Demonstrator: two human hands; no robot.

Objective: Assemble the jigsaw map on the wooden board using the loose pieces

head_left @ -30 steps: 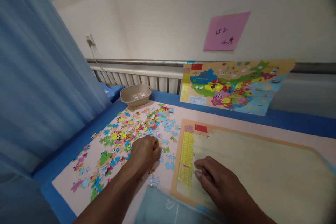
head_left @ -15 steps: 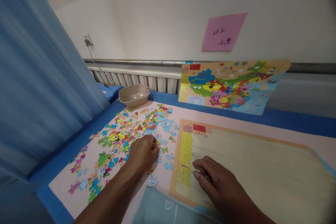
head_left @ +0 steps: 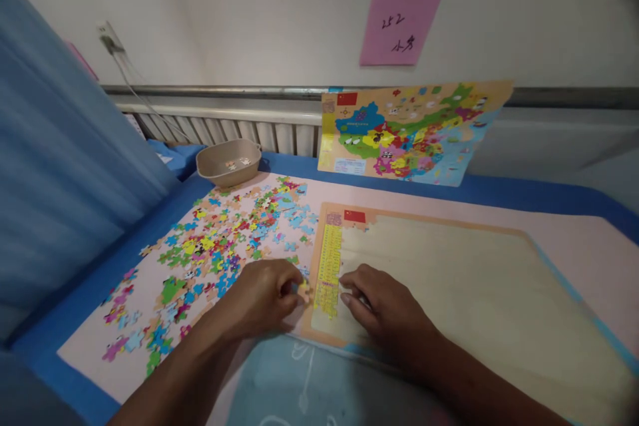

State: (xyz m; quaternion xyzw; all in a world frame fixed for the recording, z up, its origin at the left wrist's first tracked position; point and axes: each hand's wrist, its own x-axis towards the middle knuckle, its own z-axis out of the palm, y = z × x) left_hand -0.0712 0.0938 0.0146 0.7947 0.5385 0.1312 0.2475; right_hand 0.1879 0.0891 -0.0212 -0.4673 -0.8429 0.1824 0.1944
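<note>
My left hand (head_left: 269, 294) is closed in a pinch beside the left border of the puzzle board (head_left: 429, 266). A small yellow and orange puzzle piece (head_left: 303, 289) shows at its fingertips. My right hand (head_left: 382, 303) rests over the board, fingers loosely curled, with thumb and forefinger apart and nothing visible between them. Near those fingertips lies the assembled yellow strip (head_left: 329, 266) covered in small print. A red flag section (head_left: 355, 216) is fitted in the board's upper left. Many loose puzzle pieces (head_left: 200, 246) are spread left of the board.
A beige basin (head_left: 229, 166) holding a few pieces stands at the back. The printed map sheet (head_left: 399, 136) leans upright against the wall rail. Pale pink paper (head_left: 80, 353) covers the blue surface. A blue curtain (head_left: 74, 146) hangs at left, and a light blue cloth (head_left: 279, 379) lies in front.
My left hand has moved from among the loose pieces toward the board's left edge, bringing the puzzle piece. My right hand stays near the yellow strip. The view has shifted.
</note>
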